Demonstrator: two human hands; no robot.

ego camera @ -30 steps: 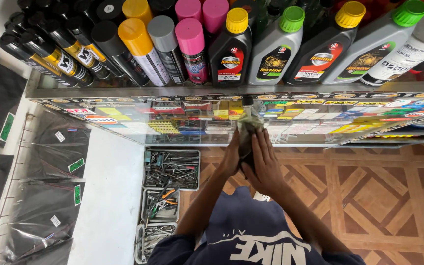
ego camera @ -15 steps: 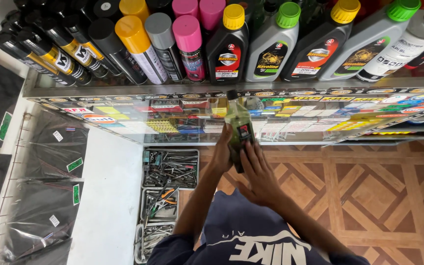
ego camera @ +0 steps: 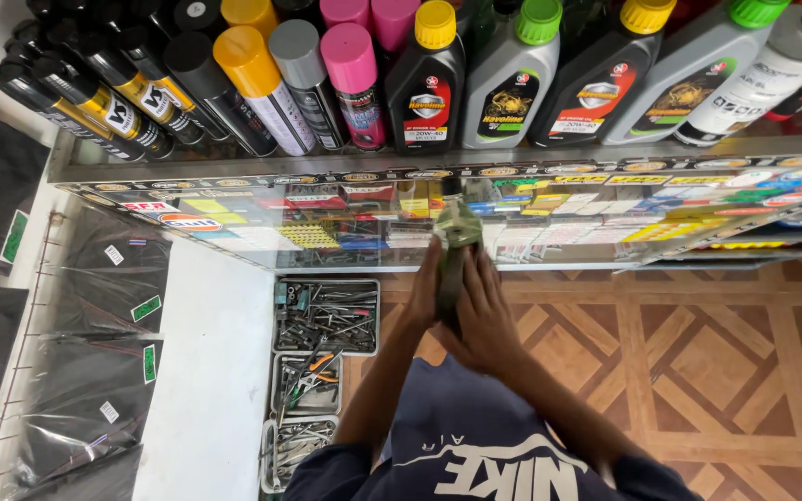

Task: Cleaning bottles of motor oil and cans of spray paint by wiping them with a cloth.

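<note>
both hands, left hand (ego camera: 427, 295) and right hand (ego camera: 483, 315), clasp a small green bottle (ego camera: 457, 243) before a glass counter (ego camera: 605, 213). oil bottles (ego camera: 503, 79) and spray cans (ego camera: 271, 88) stand above; trays of tools (ego camera: 325, 315) lie below.

A shelf (ego camera: 262, 169) runs across the top of the view, its front edge covered with coloured stickers. On it stand spray cans in a row: black ones (ego camera: 95, 97) at the left, then an orange-capped can (ego camera: 257, 88), a grey-capped can (ego camera: 308, 83) and a pink-capped can (ego camera: 356, 83). To their right stand oil bottles: a black one with a yellow cap (ego camera: 427, 79), a grey one with a green cap (ego camera: 508, 79), a black one with a yellow cap (ego camera: 601, 79) and a grey one with a green cap (ego camera: 689, 79). Below the shelf, a divided tray (ego camera: 313, 371) holds loose metal tools and screws. Dark plastic bags (ego camera: 76, 371) hang at the left. The floor (ego camera: 717, 362) is patterned wood.
</note>
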